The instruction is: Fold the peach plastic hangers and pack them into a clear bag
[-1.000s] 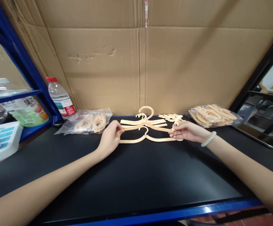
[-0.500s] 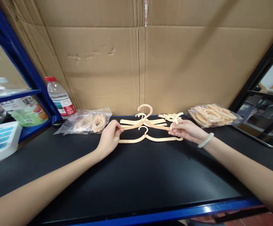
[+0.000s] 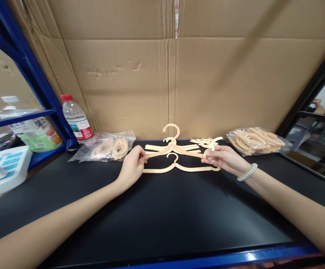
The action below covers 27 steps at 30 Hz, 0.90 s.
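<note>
Your left hand (image 3: 133, 164) and right hand (image 3: 226, 159) pinch opposite ends of one pale-beige curved plastic-looking hanger (image 3: 173, 146) (hook uppermost) over the flat black tabletop (image 3: 162, 216); a matching beige hanger (image 3: 192, 169) lies nearer you.

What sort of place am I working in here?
Probably a makeshift workstation: a black tabletop with clothes hangers on it, and a cardboard backing standing behind.

Left fingers (image 3: 144, 158) and right fingers (image 3: 210, 158) hold a pale hanger (image 3: 175, 147) between them; a second hanger (image 3: 185, 169) lies below on the tabletop (image 3: 173, 216).
</note>
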Each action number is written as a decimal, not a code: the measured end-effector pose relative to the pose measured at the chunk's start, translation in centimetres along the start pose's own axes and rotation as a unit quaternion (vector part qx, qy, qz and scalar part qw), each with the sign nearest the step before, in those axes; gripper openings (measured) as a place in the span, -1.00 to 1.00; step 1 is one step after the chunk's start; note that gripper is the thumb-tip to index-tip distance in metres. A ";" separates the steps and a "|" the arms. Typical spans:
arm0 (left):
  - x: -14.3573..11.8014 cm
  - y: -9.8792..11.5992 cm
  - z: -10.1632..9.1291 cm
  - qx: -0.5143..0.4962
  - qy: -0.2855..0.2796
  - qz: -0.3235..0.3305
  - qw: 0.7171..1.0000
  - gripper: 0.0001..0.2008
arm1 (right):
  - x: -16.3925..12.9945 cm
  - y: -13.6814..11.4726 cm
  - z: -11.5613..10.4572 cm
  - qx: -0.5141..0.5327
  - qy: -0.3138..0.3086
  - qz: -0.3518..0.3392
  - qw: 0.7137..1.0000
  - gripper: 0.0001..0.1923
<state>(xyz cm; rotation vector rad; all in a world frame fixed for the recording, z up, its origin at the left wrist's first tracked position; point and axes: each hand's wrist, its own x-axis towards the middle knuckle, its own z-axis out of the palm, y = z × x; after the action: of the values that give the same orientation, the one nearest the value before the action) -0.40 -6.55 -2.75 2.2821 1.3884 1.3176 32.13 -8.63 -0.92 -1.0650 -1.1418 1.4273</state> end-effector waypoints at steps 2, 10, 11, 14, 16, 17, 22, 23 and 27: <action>0.0 0.0 0.0 -0.003 -0.003 -0.004 1.000 -0.88 | 0.0 0.0 0.1 0.004 0.003 -0.001 1.000 -0.74; 0.1 0.1 -0.1 -0.004 -0.014 -0.010 1.000 -0.87 | -0.1 0.0 0.2 0.002 0.009 -0.006 1.000 -0.71; 0.1 0.1 -0.1 -0.005 -0.015 -0.011 1.000 -0.88 | -0.1 0.0 0.2 0.000 0.009 -0.007 1.000 -0.72; 0.1 0.0 0.0 -0.008 -0.021 -0.016 1.000 -0.88 | 0.0 0.1 0.3 -0.008 0.023 -0.009 1.000 -0.75; 0.0 -0.1 0.0 -0.011 -0.026 -0.018 0.999 -0.88 | 0.0 0.1 0.4 -0.008 0.043 -0.014 0.999 -0.78; 0.0 -0.1 0.0 -0.013 -0.028 -0.019 0.999 -0.89 | 0.0 0.2 0.4 -0.007 0.053 -0.017 0.998 -0.79; 0.1 -0.5 0.2 -0.017 -0.036 -0.016 0.999 -0.90 | 0.1 0.3 0.4 0.013 0.060 -0.020 0.998 -0.83; 0.1 -0.5 0.3 -0.016 -0.037 -0.012 0.999 -0.91 | 0.1 0.3 0.3 0.019 0.060 -0.018 0.998 -0.82; -0.1 -0.1 0.2 -0.004 -0.029 0.009 1.000 -0.94 | 0.1 0.3 0.3 0.033 0.061 -0.010 0.998 -0.81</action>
<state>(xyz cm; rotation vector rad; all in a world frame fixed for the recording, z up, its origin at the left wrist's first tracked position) -0.32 -6.53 -2.99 2.3135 1.3455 1.2497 31.77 -8.54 -1.15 -1.0773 -1.0089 1.3558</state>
